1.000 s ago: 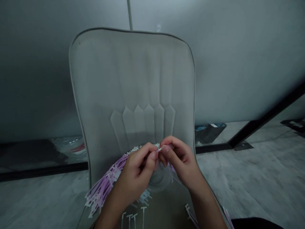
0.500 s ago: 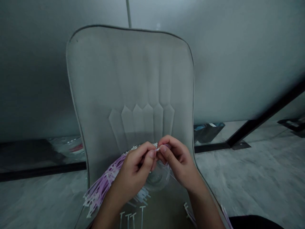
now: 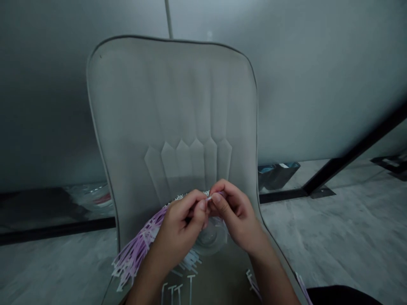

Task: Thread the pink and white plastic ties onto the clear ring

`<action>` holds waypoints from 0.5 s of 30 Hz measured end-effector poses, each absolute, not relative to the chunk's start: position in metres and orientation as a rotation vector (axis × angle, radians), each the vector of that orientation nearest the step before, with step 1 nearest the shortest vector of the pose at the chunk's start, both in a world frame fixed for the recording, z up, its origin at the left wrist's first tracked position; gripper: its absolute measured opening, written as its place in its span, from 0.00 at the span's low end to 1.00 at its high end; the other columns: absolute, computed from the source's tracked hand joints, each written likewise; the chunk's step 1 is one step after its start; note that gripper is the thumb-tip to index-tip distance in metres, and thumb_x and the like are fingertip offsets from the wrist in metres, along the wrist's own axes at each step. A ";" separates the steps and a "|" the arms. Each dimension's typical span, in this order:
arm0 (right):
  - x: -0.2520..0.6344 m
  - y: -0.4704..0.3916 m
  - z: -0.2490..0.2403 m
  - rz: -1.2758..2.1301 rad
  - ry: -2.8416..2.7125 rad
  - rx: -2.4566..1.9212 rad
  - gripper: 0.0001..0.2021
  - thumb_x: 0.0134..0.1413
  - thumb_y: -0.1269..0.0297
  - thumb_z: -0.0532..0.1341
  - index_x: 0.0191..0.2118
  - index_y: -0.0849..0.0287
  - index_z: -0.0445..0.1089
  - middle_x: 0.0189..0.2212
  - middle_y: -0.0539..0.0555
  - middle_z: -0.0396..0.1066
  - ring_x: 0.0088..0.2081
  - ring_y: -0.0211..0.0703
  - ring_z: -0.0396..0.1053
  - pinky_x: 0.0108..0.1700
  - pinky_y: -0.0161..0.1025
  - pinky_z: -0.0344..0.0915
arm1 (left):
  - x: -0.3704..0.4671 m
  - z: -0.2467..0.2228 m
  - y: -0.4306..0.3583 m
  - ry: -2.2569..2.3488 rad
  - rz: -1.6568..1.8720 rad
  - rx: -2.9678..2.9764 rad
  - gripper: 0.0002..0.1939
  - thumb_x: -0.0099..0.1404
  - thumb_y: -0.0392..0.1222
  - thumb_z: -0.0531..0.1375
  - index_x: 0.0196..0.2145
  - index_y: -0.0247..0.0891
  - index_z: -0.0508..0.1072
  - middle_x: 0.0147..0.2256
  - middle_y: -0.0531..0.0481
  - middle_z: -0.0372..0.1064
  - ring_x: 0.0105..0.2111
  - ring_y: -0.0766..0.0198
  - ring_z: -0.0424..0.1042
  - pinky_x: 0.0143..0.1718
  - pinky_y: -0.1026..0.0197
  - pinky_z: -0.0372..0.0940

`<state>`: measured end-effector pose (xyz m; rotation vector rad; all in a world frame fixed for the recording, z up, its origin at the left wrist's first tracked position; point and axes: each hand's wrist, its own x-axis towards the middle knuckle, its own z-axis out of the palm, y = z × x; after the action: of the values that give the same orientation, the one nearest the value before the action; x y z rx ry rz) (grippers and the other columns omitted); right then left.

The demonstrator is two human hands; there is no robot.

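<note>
My left hand [image 3: 182, 222] and my right hand [image 3: 237, 216] meet over the chair seat, thumbs and forefingers pinched. Between the fingertips shows a small white tip [image 3: 209, 198] with purple at its right; the rest of this thin strip is hidden by the fingers. Beneath the hands stands a clear round container [image 3: 210, 241], partly covered. A bundle of purple strips [image 3: 141, 245] with white T-shaped ends fans out left of my left wrist. Pale stems [image 3: 190, 260] lie below the left hand, and several white T-ended sticks [image 3: 190, 288] lie nearer me.
The padded grey chair [image 3: 174, 97] has its backrest against a pale panel. A few more strips [image 3: 252, 284] lie by my right forearm. A dark box [image 3: 278, 176] and a clear plastic bag [image 3: 95, 197] are on the floor behind, near a black metal bar [image 3: 356, 148].
Both hands keep their pinch in nearly the same place, with the right fingers shifted very slightly. The whole view has moved a little.
</note>
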<state>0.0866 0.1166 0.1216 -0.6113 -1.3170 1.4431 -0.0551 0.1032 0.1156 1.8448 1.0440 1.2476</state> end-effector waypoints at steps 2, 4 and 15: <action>0.086 0.116 0.122 1.432 -1.313 -0.629 0.12 0.60 0.54 0.60 0.33 0.56 0.62 0.22 0.45 0.64 0.22 0.34 0.65 0.29 0.34 0.67 | -0.055 0.116 0.103 1.064 1.255 1.852 0.14 0.72 0.40 0.49 0.28 0.38 0.64 0.20 0.58 0.58 0.20 0.71 0.58 0.23 0.68 0.54; 0.085 0.115 0.122 1.425 -1.312 -0.647 0.13 0.60 0.53 0.60 0.32 0.56 0.62 0.22 0.45 0.64 0.23 0.35 0.65 0.29 0.35 0.67 | -0.056 0.115 0.103 1.078 1.267 1.861 0.13 0.71 0.40 0.50 0.28 0.39 0.64 0.19 0.59 0.56 0.19 0.71 0.57 0.22 0.68 0.53; 0.084 0.113 0.123 1.329 -1.356 -0.688 0.13 0.61 0.53 0.59 0.31 0.56 0.61 0.22 0.45 0.61 0.24 0.34 0.62 0.26 0.32 0.62 | -0.053 0.116 0.101 1.166 1.310 1.956 0.11 0.70 0.38 0.50 0.29 0.39 0.65 0.20 0.58 0.58 0.20 0.71 0.59 0.24 0.68 0.55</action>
<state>0.0840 0.1128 0.1227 -0.6884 -1.3563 1.3285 -0.0527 0.1013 0.1155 1.9555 1.1657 1.3097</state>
